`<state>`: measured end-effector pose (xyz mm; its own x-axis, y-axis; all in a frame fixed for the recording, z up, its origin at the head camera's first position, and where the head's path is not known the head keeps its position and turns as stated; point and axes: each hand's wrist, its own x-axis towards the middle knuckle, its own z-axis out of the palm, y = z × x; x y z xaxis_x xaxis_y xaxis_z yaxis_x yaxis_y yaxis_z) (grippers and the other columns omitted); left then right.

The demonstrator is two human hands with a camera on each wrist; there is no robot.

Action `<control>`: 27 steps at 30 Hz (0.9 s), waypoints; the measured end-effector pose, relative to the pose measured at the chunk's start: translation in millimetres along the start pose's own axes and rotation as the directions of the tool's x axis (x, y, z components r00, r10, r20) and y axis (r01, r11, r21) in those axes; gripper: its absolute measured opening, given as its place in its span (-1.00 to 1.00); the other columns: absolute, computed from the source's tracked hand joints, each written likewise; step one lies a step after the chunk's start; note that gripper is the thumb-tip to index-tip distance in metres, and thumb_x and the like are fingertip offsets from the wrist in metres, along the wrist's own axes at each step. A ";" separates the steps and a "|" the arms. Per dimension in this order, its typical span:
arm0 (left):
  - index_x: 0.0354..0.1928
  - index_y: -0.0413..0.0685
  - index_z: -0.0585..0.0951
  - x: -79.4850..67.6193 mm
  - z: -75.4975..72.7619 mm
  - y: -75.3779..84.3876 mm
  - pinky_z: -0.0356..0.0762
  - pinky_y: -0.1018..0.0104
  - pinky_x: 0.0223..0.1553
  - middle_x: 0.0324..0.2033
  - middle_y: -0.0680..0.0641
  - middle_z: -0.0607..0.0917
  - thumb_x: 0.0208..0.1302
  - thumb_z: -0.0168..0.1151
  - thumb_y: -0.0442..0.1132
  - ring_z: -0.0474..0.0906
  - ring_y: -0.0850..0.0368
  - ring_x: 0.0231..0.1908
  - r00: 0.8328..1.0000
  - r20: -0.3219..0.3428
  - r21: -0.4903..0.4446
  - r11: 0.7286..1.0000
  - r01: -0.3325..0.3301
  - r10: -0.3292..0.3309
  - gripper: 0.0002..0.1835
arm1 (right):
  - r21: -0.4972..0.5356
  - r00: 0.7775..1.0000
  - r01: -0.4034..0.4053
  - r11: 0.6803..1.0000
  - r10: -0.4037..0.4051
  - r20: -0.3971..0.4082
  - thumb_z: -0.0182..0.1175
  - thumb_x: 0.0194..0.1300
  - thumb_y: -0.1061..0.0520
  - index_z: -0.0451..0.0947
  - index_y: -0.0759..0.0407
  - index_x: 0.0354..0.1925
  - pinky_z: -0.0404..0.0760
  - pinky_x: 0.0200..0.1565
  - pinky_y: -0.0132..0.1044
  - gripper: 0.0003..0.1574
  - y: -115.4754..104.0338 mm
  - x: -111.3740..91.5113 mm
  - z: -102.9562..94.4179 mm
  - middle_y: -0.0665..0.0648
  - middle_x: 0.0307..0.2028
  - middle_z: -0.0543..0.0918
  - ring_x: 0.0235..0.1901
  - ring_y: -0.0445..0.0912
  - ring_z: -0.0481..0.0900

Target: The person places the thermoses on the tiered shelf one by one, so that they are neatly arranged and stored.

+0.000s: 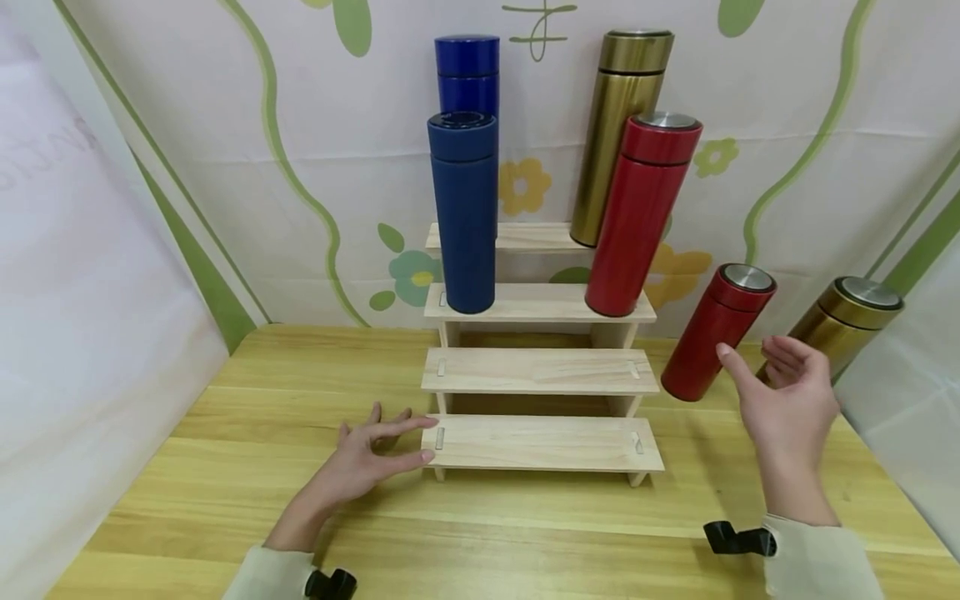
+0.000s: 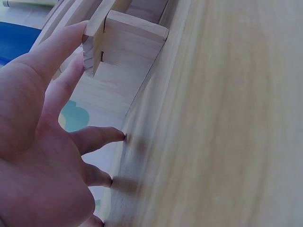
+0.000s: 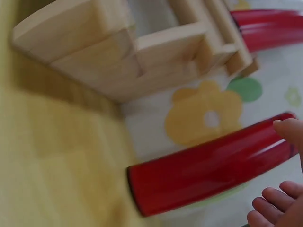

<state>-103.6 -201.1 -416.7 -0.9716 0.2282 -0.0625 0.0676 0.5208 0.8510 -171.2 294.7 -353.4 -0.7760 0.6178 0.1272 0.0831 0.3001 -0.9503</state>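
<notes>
My left hand touches the left end of the lowest shelf of a stepped wooden stand with its thumb and index fingertips. In the left wrist view the other fingers spread toward the tabletop. My right hand is between a red thermos bottle and a gold thermos bottle, to the right of the stand. Its thumb overlaps the red bottle's side, and its other fingers are apart from that bottle in the right wrist view. The hand partly hides the gold bottle.
Two blue bottles stand one behind the other on the stand's left upper shelves. On the right, another red bottle stands in front of a gold bottle. Behind hangs a flower-patterned curtain; the wooden table lies below.
</notes>
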 end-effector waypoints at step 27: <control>0.28 0.53 0.65 0.8 -0.5 0.7 -0.89 -0.63 0.27 0.54 -0.22 0.34 0.34 0.46 0.07 -0.52 -0.45 0.61 0.999 0.018 -0.006 1.000 0.026 -0.026 -0.52 | -0.096 0.958 -0.194 0.976 0.210 0.197 0.51 0.15 -0.35 0.03 -0.18 0.66 0.46 0.47 -0.04 0.32 58.3 33.5 50.2 0.11 0.59 0.28 0.48 0.05 0.35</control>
<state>-104.4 -201.0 -415.9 -0.9688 0.2293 -0.0943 0.0406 0.5219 0.8520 -223.7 296.3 -418.8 -0.8488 0.5116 -0.1336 0.2917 0.2424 -0.9253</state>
